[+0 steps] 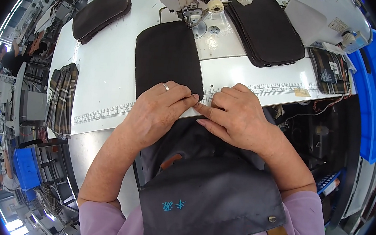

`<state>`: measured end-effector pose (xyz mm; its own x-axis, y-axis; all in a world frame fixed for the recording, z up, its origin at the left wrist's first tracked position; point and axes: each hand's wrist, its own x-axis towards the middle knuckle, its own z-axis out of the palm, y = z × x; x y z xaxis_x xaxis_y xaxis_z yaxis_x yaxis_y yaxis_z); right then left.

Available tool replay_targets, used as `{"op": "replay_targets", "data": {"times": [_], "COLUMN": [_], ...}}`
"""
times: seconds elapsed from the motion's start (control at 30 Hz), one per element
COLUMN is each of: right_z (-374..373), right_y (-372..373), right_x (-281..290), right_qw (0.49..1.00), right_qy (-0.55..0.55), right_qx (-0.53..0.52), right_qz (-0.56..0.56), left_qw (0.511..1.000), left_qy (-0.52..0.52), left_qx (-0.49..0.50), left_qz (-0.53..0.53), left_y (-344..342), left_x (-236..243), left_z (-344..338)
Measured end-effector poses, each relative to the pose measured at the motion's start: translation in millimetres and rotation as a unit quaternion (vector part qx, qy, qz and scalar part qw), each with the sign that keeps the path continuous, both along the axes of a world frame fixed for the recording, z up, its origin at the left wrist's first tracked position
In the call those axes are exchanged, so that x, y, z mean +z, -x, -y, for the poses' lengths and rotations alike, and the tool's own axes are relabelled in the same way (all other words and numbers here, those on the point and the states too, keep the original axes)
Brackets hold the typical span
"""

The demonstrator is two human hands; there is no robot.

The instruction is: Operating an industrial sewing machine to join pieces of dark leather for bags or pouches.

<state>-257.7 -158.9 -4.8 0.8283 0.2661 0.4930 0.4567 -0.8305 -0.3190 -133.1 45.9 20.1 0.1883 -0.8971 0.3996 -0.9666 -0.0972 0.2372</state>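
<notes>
A dark brown rounded fabric panel point(169, 55) lies flat on the white sewing table, its far end under the needle area of the sewing machine point(192, 12). My left hand point(159, 108) is closed over the panel's near edge, thumb and fingers pressed together at the near right corner. At that same corner my right hand point(239, 117) has its fingers curled, with the index fingertip and thumb at the panel's edge. The fingertips of both hands almost meet there. The part of the near edge under my left hand is hidden.
Stacks of dark panels lie at the far right point(271, 33) and far left point(103, 14). Plaid fabric pieces sit at the left edge point(61, 99) and right end point(330, 72). A ruler strip point(103, 114) runs along the table's front. A blue bin point(375, 98) stands at right.
</notes>
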Motion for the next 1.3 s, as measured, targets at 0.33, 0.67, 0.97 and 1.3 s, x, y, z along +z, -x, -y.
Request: {"op": "replay_targets", "data": {"times": [0.33,0.67,0.97,1.3], "right_z": [5,11,10,10], "right_y": [-15,-31,-32,-30], "right_x": [10,-3,-1,2], "right_qw": [0.987,0.995,0.994,0.997], "right_qy": [-0.150,-0.011,-0.006,0.020], "right_qx": [-0.025,0.032,0.023,0.039], "right_qz": [-0.042,0.094,0.106,0.059], "left_qw": [1.000,0.990,0.980,0.998], "left_qy": [-0.005,0.132,0.091,-0.010], "left_qx": [-0.003,0.045,0.057,0.017], "left_qz": [0.014,0.023,0.165,0.067], "left_y": [-1,2,2,-5], "left_x": [-2,-13,-7,8], "left_z": [4,-16,-32,-33]}}
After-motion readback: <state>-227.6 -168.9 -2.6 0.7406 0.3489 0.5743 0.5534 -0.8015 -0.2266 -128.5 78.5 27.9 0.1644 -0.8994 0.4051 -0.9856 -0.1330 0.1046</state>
